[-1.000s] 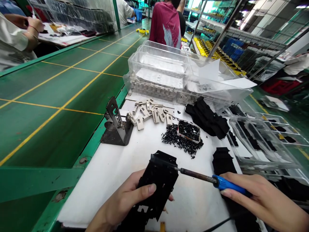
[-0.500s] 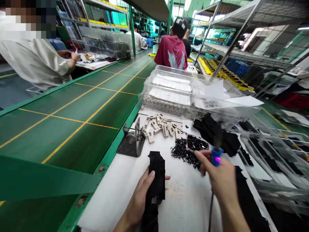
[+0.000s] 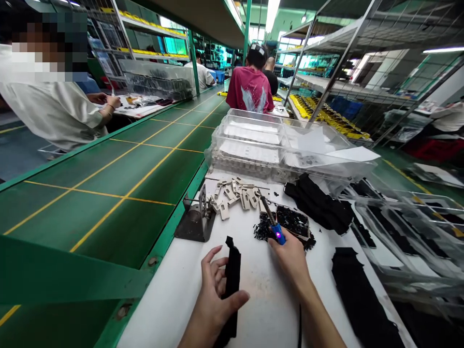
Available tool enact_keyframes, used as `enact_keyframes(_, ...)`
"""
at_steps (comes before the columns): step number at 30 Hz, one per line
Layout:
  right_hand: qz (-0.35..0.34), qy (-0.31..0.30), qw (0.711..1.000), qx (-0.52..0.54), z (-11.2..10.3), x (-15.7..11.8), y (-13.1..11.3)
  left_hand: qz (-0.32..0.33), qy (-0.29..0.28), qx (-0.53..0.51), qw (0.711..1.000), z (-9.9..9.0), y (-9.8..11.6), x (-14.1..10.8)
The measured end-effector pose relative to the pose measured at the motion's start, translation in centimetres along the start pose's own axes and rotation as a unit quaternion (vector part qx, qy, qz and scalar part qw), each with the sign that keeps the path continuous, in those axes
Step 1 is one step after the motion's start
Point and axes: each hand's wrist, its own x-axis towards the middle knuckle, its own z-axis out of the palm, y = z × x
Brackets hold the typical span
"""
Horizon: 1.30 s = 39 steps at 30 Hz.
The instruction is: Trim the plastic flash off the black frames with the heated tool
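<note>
Here's the black plastic frame [image 3: 232, 285], standing on its edge on the white-covered table [image 3: 261, 314] right in front of me. The thumb of my left grip [image 3: 213, 299] lies across it with the fingers fanned wide beside it, and whether that's a real hold I can't tell. My right grip [image 3: 290, 256] is closed around the blue handle of a soldering iron [image 3: 276, 233], tip angled up and away, right over a heap of black plastic scraps [image 3: 263, 229] beside a small tray [image 3: 293, 221] full of the same bits. Just past them, a scatter of beige metal clips [image 3: 235, 195]! A metal stand [image 3: 195, 220] sits left, more black frames [image 3: 358, 295] lie right, clear plastic trays [image 3: 246, 142] are stacked ahead, a green conveyor belt [image 3: 126, 212] runs alongside, and a person in a red shirt [image 3: 250, 89] works down the line.
</note>
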Motion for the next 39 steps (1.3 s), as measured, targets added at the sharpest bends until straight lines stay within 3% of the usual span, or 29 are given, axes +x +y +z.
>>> enact_keyframes(4,0.002,-0.003,1.000,0.003,-0.1,-0.2,-0.2,-0.003,0.006,0.045,0.999,0.9,-0.1,0.5)
enact_keyframes(10,0.027,0.021,0.999,-0.009,-2.3,0.7,0.9,-0.046,-0.009,0.018,0.999,1.8,0.3,1.3)
enact_keyframes(17,0.093,0.044,0.994,-0.031,-6.4,-4.4,4.5,-0.082,-0.049,0.040,0.995,1.5,0.4,1.8)
enact_keyframes(19,0.102,0.045,0.994,-0.021,-6.1,-5.2,5.0,-0.076,-0.058,0.056,0.994,1.1,0.3,2.2)
enact_keyframes(24,0.115,0.019,0.993,-0.012,-4.0,-3.9,5.0,-0.079,0.005,0.101,0.992,1.1,0.8,3.2)
enact_keyframes(29,0.114,0.002,0.993,-0.011,-3.6,-3.6,5.0,-0.096,-0.043,0.044,0.994,2.1,0.9,3.4)
enact_keyframes(35,0.117,0.020,0.993,0.001,-3.4,-3.3,5.2,-0.036,-0.063,0.120,0.990,3.3,-0.5,3.0)
enact_keyframes(39,0.116,0.021,0.990,0.076,-3.5,-3.7,5.7,-0.024,-0.050,0.138,0.989,4.3,-0.5,2.3)
